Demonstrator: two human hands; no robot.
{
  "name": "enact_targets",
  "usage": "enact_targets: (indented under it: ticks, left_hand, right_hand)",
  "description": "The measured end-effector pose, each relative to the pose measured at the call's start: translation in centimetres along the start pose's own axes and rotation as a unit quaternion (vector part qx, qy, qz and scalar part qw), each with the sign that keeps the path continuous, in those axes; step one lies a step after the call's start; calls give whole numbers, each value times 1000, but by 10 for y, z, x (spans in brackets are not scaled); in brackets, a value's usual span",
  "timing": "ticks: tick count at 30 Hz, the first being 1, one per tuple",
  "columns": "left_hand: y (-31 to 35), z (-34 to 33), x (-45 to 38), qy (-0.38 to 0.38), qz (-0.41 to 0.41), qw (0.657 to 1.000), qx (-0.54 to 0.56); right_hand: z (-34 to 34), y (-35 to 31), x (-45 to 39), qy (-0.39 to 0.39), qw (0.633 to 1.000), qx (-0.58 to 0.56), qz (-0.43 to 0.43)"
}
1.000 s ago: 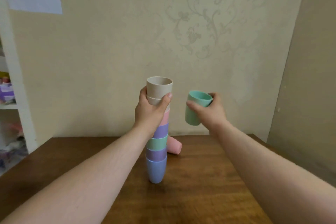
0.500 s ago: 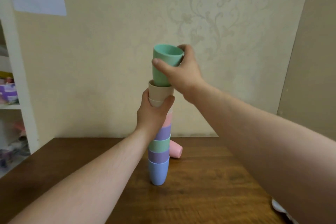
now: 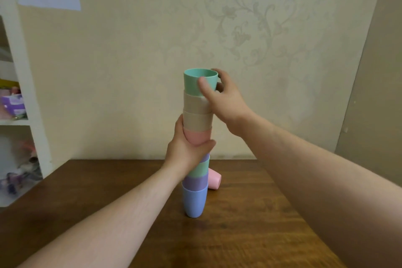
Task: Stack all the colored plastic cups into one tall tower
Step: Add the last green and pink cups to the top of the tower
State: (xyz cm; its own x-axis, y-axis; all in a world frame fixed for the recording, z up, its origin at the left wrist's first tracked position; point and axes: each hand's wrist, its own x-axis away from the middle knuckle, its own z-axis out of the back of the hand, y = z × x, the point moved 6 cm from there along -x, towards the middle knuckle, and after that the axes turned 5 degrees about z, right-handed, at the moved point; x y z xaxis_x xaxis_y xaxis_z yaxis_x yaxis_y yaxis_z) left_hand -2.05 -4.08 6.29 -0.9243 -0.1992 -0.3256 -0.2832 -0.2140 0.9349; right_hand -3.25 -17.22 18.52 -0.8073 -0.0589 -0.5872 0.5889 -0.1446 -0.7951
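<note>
Upright, the tower (image 3: 196,159) stands mid-table (image 3: 250,235); left hand (image 3: 187,150) clenches it, right hand (image 3: 224,98) grips the green cup (image 3: 195,81).

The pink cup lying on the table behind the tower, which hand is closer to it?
Left. The left hand grips the tower's middle, just above the lying pink cup. The right hand is higher, holding the green cup on top of the tower.

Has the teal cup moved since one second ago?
Yes. The teal cup went from beside the tower, right of the beige cups, up and left onto them; it now sits nested on top, right hand on it.
</note>
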Motion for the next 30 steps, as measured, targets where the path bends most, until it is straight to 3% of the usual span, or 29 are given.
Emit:
enact_targets:
  ticks: [3,6,8,11,13,16,20,24,26,30]
  left_hand:
    - [-23,1,3,-27,3,999,33]
    - [-25,-3,-1,-41,-18,998,46]
    - [-28,-4,-2,-35,-27,997,64]
    - [-31,-4,-6,-37,-31,996,77]
    - [-31,-5,-8,-41,-39,995,81]
    - [-33,-5,-10,-46,-37,995,80]
    - [-35,-5,-10,-52,-33,995,82]
    - [-34,-4,-9,-45,-34,995,84]
    - [-33,-4,-8,-43,-32,995,83]
    - [-32,-4,-7,-45,-30,995,80]
  right_hand:
    - [11,28,-3,48,995,-67,-48]
    - [19,88,2,89,989,64,-95]
    - [20,134,10,51,977,166,-123]
    - [10,195,34,-90,931,310,-168]
    - [1,251,54,-162,905,327,-220]
    - [-13,338,72,-215,897,285,-260]
    - [-23,276,84,-272,873,358,-189]
    - [7,260,91,-287,803,467,-232]
    - [28,260,99,-250,818,442,-269]
    - [64,259,121,-74,915,273,-288]
